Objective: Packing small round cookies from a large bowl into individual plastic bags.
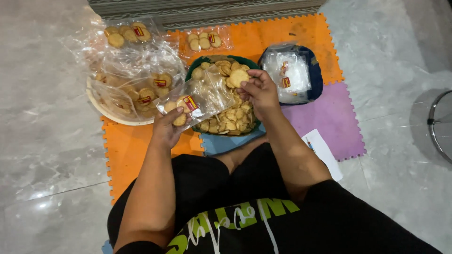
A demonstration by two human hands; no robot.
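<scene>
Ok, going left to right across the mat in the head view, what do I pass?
White bowl of packed biscuit bags → left hand holding a clear bag → right hand holding a biscuit → dark blue tray of empty bags.

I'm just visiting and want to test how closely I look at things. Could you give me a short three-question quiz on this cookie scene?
1. True or false: the left hand holds a clear plastic bag with cookies inside.
2. What does the right hand hold in its fingers?
A. a spoon
B. a round cookie
C. a paper slip
3. What colour is the foam mat beneath the green bowl of loose cookies?

Key
1. True: a red label shows through the bag.
2. B, held over the green bowl.
3. Orange, with a purple mat section joined at the right.
</scene>
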